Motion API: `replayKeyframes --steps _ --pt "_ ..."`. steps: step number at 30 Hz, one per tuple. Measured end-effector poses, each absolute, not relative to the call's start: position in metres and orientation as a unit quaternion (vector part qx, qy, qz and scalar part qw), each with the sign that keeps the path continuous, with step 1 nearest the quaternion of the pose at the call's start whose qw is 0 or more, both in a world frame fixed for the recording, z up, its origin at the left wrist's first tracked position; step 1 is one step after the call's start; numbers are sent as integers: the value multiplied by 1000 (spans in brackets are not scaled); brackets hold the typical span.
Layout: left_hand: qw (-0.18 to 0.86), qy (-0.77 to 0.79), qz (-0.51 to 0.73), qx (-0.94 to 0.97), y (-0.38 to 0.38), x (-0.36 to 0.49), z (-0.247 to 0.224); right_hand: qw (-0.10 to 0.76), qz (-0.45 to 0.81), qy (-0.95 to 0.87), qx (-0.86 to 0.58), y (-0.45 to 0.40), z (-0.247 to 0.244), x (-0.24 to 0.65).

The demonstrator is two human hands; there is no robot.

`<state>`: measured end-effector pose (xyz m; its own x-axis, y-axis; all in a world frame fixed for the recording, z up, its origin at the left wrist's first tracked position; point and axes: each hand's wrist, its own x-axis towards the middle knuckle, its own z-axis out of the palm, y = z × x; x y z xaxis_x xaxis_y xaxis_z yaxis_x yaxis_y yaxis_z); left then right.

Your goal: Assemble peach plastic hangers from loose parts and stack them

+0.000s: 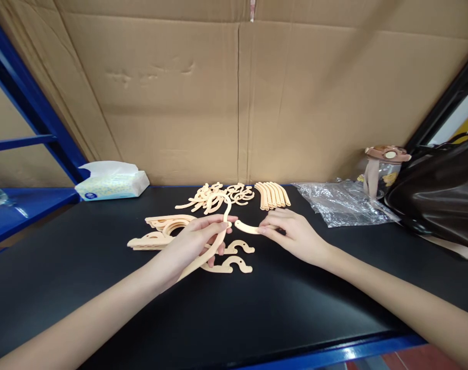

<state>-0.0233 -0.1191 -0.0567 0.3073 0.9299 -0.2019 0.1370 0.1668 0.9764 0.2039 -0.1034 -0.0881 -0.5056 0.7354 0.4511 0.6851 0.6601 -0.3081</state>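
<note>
In the head view, the left hand [197, 239], near the centre of the frame, is closed around a hooked, cream-coloured piece [208, 254] whose curved top rises above the fingers. Just right of it, the right hand [291, 234] pinches a short curved strip [247, 227] by one end, its free end pointing left, apart from the hooked piece. Flat stacked pieces [151, 241] lie left of the left hand, and two curved pieces [239, 264] lie right of and below it. Above the hands sit a jumbled pile [208, 196] and a neat row of curved strips [272, 195].
</note>
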Motion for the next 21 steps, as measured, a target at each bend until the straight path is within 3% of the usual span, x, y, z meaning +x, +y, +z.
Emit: replayKeyframes --steps 10,21 --pt "651 437 257 565 -117 -28 -61 285 -17 -879 -382 -103 -88 204" --pt "698 405 255 533 -116 -30 -63 274 -32 -884 -378 -103 -87 207"
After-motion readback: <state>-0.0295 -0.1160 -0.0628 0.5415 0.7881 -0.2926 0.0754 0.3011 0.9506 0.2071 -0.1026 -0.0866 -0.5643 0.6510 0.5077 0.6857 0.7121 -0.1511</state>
